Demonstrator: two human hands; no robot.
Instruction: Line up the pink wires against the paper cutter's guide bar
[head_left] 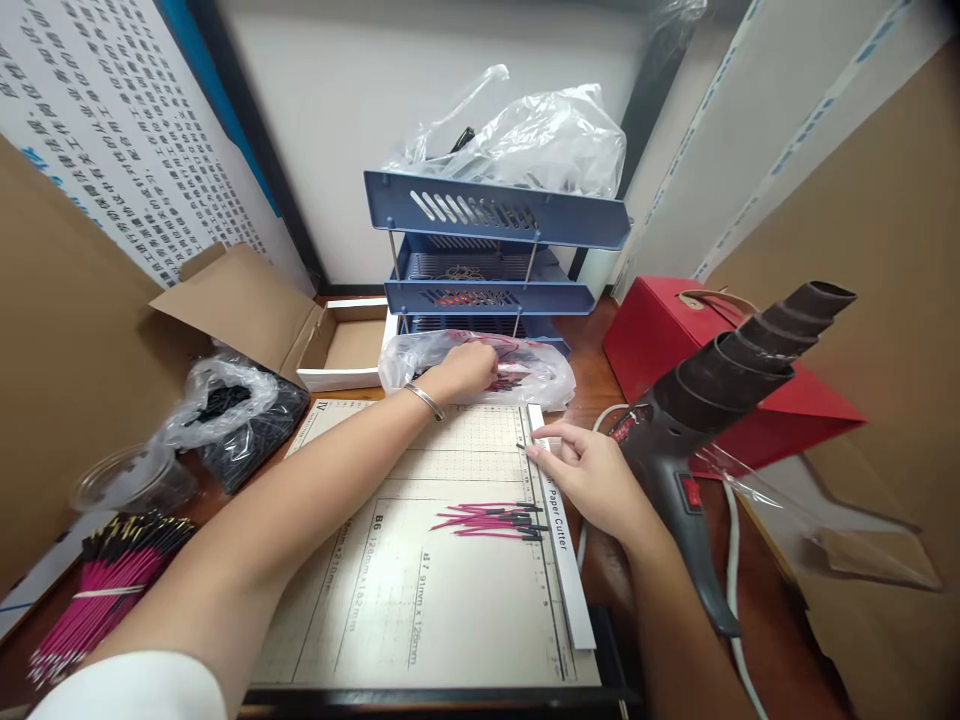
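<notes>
Left of the paper cutter, a band gathers pink wires, likely against scattering. Beyond it, the left hand curls into a plastic bag, its grip hidden. Loose wires lie on it, seemingly for easy reach. At its right edge, the right hand nearly pinches by a black piece; whether gripped, unclear.

Left arm: reaching forward, slanting inward
Left hand: curling palm-down, its fingertips hiding from view
Right forearm: angling forward and inward
Right hand: pointing leftward, index finger and thumb lying slightly apart
</notes>
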